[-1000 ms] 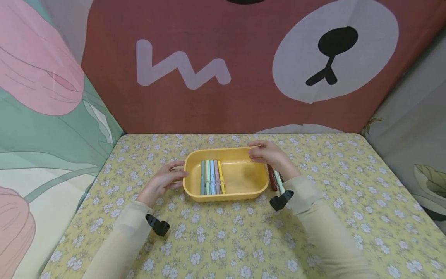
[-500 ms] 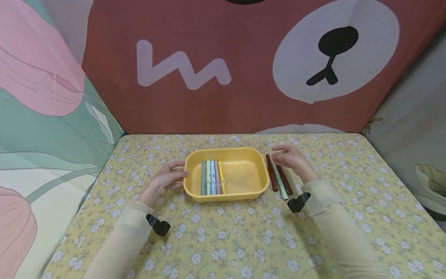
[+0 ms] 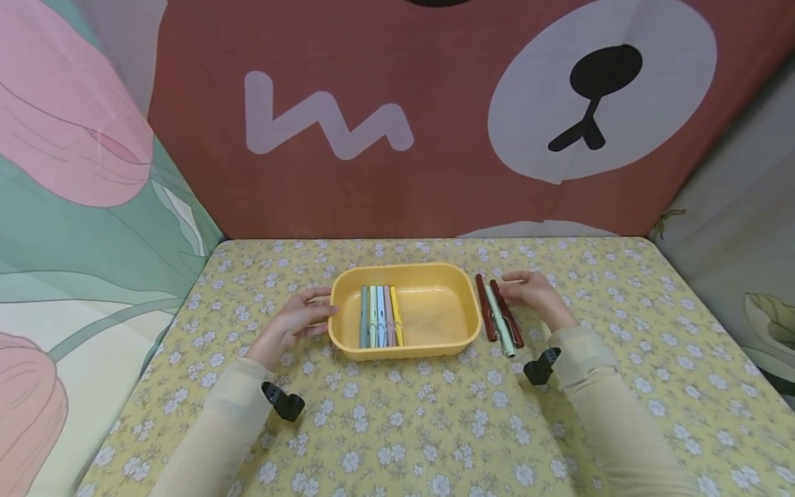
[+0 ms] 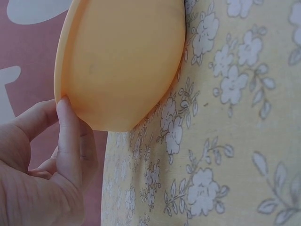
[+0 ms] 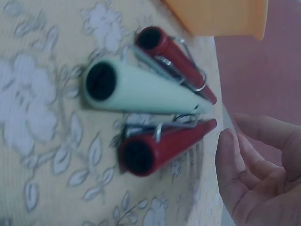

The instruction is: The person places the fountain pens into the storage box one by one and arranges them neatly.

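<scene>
A yellow plastic tray [image 3: 404, 355] stands on the table. Several pens, blue-grey, pale green, light blue, mauve and yellow [image 3: 396, 316], lie side by side in its left half. My left hand [image 3: 295, 323] holds the tray's left rim with thumb and fingers, seen close up in the left wrist view. Right of the tray lie a dark red pen [image 3: 486, 308], a mint green pen [image 5: 141, 87] and a second dark red pen [image 5: 164, 148], all with wire clips. My right hand [image 3: 535, 297] is beside their far ends, its fingers loosely bent and holding nothing.
A yellow floral cloth [image 3: 373, 428] covers the table. A reddish-brown printed fabric [image 3: 373, 193] hangs behind the far edge, with more printed fabric [image 3: 93, 276] at both sides. A small black camera sits on each wrist.
My right hand has moved from over the tray's right rim out to the right of the loose pens, uncovering them. My left hand and the tray have stayed put.
</scene>
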A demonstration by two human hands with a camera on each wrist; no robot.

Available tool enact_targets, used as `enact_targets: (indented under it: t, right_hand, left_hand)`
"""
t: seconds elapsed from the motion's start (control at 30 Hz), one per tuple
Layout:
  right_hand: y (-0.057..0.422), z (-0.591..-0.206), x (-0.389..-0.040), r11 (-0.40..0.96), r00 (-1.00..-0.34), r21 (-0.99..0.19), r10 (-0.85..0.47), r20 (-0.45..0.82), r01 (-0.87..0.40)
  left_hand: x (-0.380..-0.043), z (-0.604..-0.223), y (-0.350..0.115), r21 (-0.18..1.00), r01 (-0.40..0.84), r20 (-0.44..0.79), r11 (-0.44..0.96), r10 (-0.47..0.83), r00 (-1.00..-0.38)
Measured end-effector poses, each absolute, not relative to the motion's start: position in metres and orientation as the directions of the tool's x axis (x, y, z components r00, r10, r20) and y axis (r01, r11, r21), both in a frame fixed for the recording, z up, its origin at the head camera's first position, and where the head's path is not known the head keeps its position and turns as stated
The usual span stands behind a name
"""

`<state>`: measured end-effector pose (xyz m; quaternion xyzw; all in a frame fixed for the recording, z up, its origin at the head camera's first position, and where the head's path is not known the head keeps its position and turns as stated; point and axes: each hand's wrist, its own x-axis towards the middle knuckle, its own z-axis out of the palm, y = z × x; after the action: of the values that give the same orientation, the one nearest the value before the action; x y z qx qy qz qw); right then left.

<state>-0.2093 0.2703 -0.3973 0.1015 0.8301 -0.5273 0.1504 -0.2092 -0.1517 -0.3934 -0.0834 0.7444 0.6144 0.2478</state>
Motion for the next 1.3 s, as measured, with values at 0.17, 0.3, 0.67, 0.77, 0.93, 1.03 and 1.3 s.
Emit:
enact_targets:
  t: [0.17,0.3,0.67,0.77,0.93,1.03,1.3]
  right_hand:
    - [0.274,-0.401,-0.208,0.456,-0.932,-0.828,0.01,-0.361,0.326]
    - [0.275,-0.405,-0.207,0.542,-0.925,-0.775,0.009,-0.38,0.324]
    - [0.267,-0.408,-0.204,0.627,-0.931,-0.719,0.029,-0.364,0.3]
    - [0.269,-0.408,-0.205,0.613,-0.927,-0.725,0.032,-0.374,0.314]
    - [0.279,-0.404,-0.203,0.566,-0.918,-0.754,0.017,-0.395,0.335]
    - [0.286,-0.401,-0.203,0.537,-0.917,-0.771,0.009,-0.4,0.342]
    - [0.293,-0.392,-0.204,0.358,-0.922,-0.859,0.01,-0.388,0.365]
  left_hand:
    - [-0.21,-0.393,-0.151,0.874,-0.426,-0.469,0.233,0.182,-0.864]
    - [-0.21,-0.393,-0.151,0.875,-0.426,-0.469,0.23,0.184,-0.864]
    - [-0.209,-0.392,-0.151,0.872,-0.433,-0.474,0.229,0.176,-0.863]
    - [-0.208,-0.393,-0.152,0.878,-0.428,-0.468,0.215,0.188,-0.864]
    - [-0.208,-0.395,-0.153,0.888,-0.415,-0.453,0.2,0.211,-0.866]
    - [-0.207,-0.394,-0.153,0.889,-0.411,-0.449,0.201,0.212,-0.868]
    - [-0.208,-0.394,-0.152,0.888,-0.409,-0.45,0.212,0.205,-0.869]
